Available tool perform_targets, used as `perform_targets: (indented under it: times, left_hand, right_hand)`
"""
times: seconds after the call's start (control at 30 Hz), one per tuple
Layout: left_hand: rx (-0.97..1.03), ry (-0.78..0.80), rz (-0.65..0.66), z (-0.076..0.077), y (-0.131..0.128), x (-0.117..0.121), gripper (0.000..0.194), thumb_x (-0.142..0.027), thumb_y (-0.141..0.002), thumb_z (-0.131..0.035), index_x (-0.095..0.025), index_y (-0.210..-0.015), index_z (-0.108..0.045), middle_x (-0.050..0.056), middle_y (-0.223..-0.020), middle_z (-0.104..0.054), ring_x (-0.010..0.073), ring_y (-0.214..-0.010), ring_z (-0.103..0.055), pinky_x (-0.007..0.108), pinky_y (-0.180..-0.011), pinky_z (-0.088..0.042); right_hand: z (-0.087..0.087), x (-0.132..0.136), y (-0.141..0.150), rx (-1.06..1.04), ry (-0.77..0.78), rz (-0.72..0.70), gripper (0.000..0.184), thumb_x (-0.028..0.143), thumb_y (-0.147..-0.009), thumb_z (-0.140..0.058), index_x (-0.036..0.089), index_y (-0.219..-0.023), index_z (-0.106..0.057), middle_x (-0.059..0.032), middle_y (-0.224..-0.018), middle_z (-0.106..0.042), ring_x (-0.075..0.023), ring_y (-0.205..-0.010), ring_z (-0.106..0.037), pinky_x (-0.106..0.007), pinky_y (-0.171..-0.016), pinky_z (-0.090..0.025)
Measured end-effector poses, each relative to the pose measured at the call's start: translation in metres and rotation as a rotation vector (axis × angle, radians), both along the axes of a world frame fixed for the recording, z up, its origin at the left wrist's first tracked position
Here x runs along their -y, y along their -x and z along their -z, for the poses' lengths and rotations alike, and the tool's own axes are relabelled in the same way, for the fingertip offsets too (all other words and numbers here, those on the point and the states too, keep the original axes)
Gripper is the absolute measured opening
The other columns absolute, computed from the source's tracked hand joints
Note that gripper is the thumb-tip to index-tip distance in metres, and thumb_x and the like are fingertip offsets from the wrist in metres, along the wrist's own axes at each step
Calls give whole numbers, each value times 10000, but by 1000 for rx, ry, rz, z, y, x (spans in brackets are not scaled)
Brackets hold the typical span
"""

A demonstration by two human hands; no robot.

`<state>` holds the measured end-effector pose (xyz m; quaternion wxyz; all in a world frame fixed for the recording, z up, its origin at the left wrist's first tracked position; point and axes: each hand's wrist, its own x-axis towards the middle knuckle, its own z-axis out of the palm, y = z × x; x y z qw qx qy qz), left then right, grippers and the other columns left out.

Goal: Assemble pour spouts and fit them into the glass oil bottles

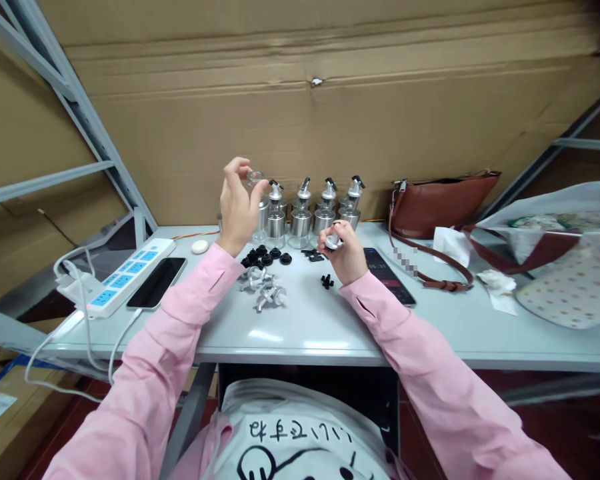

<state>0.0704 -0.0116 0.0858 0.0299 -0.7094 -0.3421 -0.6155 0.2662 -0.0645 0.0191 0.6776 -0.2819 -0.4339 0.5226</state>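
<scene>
My left hand (pixel 240 200) has its thumb and fingers around the neck of an uncapped glass bottle (pixel 261 217) with a metal sleeve. Part of that bottle is behind the hand. In my right hand (pixel 347 250), closed fingers hold a small silver pourer cap (pixel 333 241); its far side is hidden. Several similar bottles (pixel 300 223) with silver pourer spouts and black tips stand in a row at the back. In front of them lie black stoppers (pixel 265 257), silver spout parts (pixel 265 288), flat black pieces (pixel 313 255) and a small black cluster (pixel 327 281).
To the left are a white power strip (pixel 130 277), a charging phone (pixel 157 283) and a round white object (pixel 199 247). Another phone (pixel 390 277) lies by my right wrist. Further right are a brown bag (pixel 440 203), crumpled tissue (pixel 497 281) and a dotted bag (pixel 575 290). Cardboard backs the table.
</scene>
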Motion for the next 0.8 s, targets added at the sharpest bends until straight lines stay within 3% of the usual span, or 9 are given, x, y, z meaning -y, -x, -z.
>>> perform_targets:
  times: [0.1, 0.23, 0.43, 0.57, 0.8]
  left_hand:
    - [50, 36, 181, 9, -19, 24, 320, -381, -920, -417, -269, -1183, -274, 50, -1058, -495, 145, -900, -611, 329, -796, -508]
    - [52, 149, 411, 27, -39, 52, 263, -403, -932, -366, -294, -1149, -264, 21, -1022, -489, 87, -757, -622, 243, -658, -530]
    - [44, 206, 647, 42, -59, 77, 264, -391, -896, -455, -259, -1066, -302, 23, -1000, -510, 97, -780, -624, 263, -709, -549]
    - [43, 253, 700, 54, -63, 80, 277, -385, -877, -492, -257, -1047, -315, 29, -1014, -519, 114, -826, -623, 290, -743, -556]
    - [25, 286, 724, 68, -56, 78, 288, -387, -873, -497, -250, -1064, -332, 40, -1051, -500, 117, -871, -609, 306, -801, -541]
  right_hand:
    - [1, -1, 1, -7, -27, 59, 334, 286, -652, -640, 249, -826, -358, 65, -635, -530, -93, -549, -478, -229, -523, -376]
    - [3, -3, 2, 4, -45, 18, 313, 324, -697, -606, 261, -857, -344, 69, -649, -527, -88, -532, -481, -233, -524, -381]
    - [3, -2, 1, -18, -87, 71, 359, 271, -689, -605, 285, -929, -338, 76, -685, -529, -88, -556, -493, -229, -542, -388]
    - [1, 0, 3, -9, -69, 66, 435, 221, -645, -622, 294, -961, -332, 81, -709, -536, -84, -550, -486, -222, -519, -374]
    - [3, -4, 5, 54, -90, 51, 310, 374, -741, -569, 257, -965, -390, 55, -639, -543, -98, -532, -480, -236, -514, -371]
